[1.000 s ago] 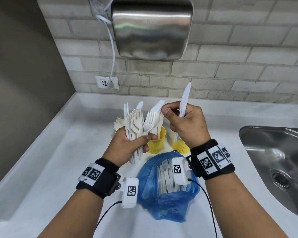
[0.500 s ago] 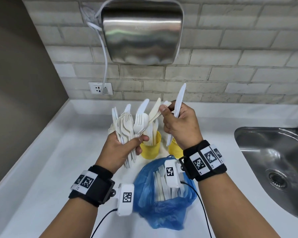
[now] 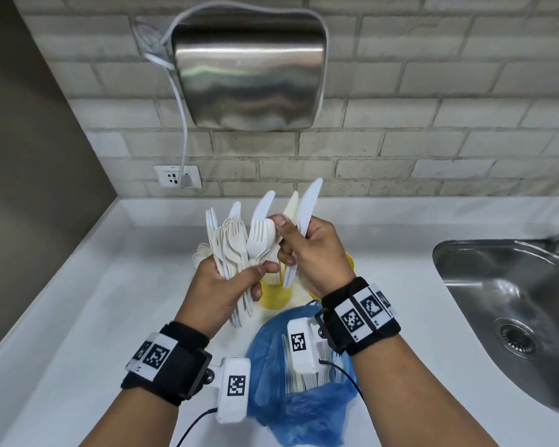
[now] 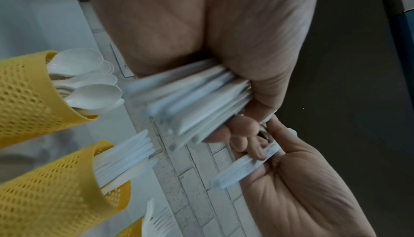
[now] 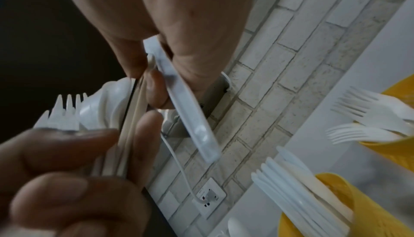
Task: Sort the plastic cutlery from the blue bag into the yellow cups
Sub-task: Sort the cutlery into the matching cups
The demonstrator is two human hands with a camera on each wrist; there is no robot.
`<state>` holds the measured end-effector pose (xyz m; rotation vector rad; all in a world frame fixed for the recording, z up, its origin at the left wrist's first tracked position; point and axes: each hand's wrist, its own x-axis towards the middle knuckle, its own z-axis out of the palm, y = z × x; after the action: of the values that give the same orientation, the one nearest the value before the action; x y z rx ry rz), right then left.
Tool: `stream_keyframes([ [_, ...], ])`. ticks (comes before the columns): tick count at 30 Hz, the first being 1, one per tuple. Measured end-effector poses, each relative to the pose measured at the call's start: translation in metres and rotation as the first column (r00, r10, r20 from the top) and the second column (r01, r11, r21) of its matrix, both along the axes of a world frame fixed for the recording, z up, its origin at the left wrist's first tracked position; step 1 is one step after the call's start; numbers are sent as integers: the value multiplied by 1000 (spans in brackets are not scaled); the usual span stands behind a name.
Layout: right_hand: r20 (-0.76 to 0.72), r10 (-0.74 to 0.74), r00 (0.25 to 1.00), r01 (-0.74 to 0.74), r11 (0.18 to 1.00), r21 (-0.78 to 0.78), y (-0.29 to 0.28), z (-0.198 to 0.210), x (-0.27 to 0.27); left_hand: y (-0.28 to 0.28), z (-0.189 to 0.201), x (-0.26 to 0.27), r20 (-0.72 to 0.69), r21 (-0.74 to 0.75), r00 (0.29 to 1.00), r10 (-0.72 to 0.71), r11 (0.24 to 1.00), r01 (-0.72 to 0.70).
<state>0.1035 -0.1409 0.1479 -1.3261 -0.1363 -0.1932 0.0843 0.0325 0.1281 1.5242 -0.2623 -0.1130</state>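
Observation:
My left hand grips a mixed bundle of white plastic cutlery, with forks, knives and spoons fanned upward. My right hand is pressed against the bundle. It holds a white knife in its curled fingers and pinches a cream knife at the bundle's right edge. In the left wrist view, three yellow mesh cups hold spoons, knives and forks. From the head, the hands hide most of the cups. The blue bag lies open below the wrists with cutlery inside.
A steel sink is set into the white counter on the right. A metal hand dryer hangs on the brick wall, and its cord runs to a socket. A dark wall closes the left side.
My right hand has moved in against the bundle and taken a cream knife beside the white knife it still holds. Both hands sit a little lower and more to the left in view.

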Motion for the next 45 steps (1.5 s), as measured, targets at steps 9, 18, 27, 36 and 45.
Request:
stream_keyframes([
  [9,-280,-124,952,287,681,674,-28,2,14,2,2,-1,24,148,999,-37,988,33],
  [18,-5,-113,994,110,959,259,-29,21,-1,-1,10,-6,48,191,992,-113,976,102],
  [27,45,256,966,-243,950,-196,-21,46,-20,-1,21,-6,-13,335,972,-233,915,224],
  [36,111,20,994,-20,1000,-1,-18,34,-13,-2,25,-8,-40,235,975,-216,947,220],
  [45,28,104,994,-101,990,-97,-20,18,-4,-1,27,-7,-45,284,976,-212,934,216],
])
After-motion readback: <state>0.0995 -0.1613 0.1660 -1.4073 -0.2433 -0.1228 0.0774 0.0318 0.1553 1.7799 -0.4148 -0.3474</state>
